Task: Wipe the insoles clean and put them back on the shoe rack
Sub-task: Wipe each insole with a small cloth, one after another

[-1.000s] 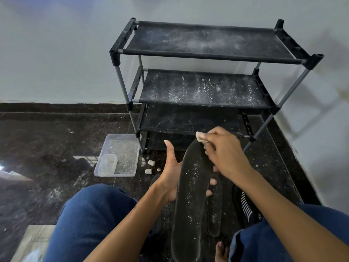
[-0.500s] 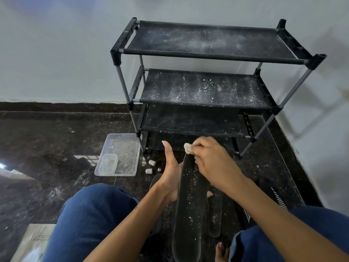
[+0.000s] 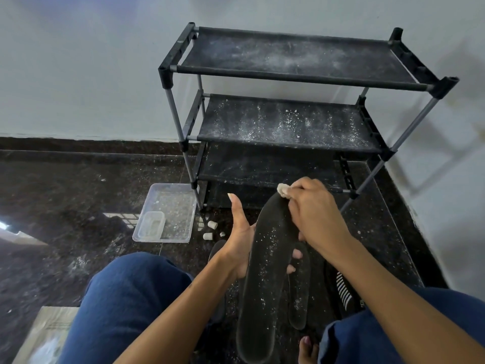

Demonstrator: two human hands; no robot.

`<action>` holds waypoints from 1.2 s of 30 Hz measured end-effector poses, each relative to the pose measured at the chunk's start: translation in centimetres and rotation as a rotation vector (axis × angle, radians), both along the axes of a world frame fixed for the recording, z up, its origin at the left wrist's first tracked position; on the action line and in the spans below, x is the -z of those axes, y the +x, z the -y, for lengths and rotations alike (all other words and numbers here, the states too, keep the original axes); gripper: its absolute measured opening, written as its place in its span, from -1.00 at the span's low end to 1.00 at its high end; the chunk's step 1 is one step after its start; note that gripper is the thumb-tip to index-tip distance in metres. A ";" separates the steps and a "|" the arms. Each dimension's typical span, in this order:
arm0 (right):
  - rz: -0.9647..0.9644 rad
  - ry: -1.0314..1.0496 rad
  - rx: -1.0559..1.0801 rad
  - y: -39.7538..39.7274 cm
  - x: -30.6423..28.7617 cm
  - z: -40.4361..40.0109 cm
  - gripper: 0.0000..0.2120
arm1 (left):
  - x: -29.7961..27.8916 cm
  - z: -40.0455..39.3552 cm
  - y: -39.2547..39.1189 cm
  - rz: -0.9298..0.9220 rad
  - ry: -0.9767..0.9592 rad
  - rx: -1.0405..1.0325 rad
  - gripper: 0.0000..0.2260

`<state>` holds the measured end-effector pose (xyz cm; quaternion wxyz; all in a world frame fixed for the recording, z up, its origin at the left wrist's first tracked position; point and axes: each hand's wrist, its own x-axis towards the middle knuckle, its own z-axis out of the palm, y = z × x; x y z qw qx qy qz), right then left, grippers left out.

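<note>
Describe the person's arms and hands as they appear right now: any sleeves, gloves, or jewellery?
Both forearms are bare, with no sleeves in view. The left hand and right hand wear no gloves. No watch or bracelet shows on either wrist. Dark blue trousers cover the knees below.

Bare dusty shoe rack (image 3: 288,127) shelves ahead; plastic tray (image 3: 168,214) and small caps (image 3: 210,231) left of its foot.

I wear dark blue denim trousers (image 3: 126,298) over both knees, my forearms and hands are bare of sleeves, and my toes (image 3: 308,349) are bare.
</note>
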<state>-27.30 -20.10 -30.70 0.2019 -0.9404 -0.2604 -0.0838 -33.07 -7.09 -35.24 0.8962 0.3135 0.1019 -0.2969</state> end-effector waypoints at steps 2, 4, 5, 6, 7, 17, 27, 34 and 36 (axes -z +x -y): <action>-0.027 -0.006 -0.093 -1.1 0.0 -0.7 -0.78 | -0.1 -0.1 0.0 -0.012 0.055 -0.028 0.05; -0.110 -0.017 -0.205 -2.3 0.1 -1.4 -0.77 | -0.5 -0.3 0.0 -0.037 0.125 -0.081 0.01; -0.155 -0.016 -0.252 -2.8 0.2 -1.7 -0.77 | -0.6 -0.4 0.0 -0.040 0.177 -0.112 -0.01; -0.188 -0.002 -0.288 -3.3 0.2 -1.9 -0.77 | -0.5 -0.6 0.0 -0.038 0.250 -0.141 -0.02; -0.212 0.022 -0.314 -3.7 0.2 -2.0 -0.78 | -0.3 -0.9 0.1 -0.042 0.314 -0.162 -0.01; -0.501 0.334 -0.206 -3.4 -2.1 -0.3 -0.82 | -0.8 -1.2 0.4 -0.070 0.138 -0.157 0.05; -0.152 0.404 0.071 -0.1 -0.8 0.1 -0.77 | -0.3 -0.9 0.5 0.000 -0.032 -0.035 0.14; -0.074 0.309 0.074 -0.2 -0.6 0.0 -0.74 | 0.0 -0.7 0.5 0.017 -0.036 -0.014 0.12; -0.086 0.271 0.066 -0.3 -0.4 -0.1 -0.78 | -0.1 -0.6 0.4 0.013 -0.023 -0.010 0.11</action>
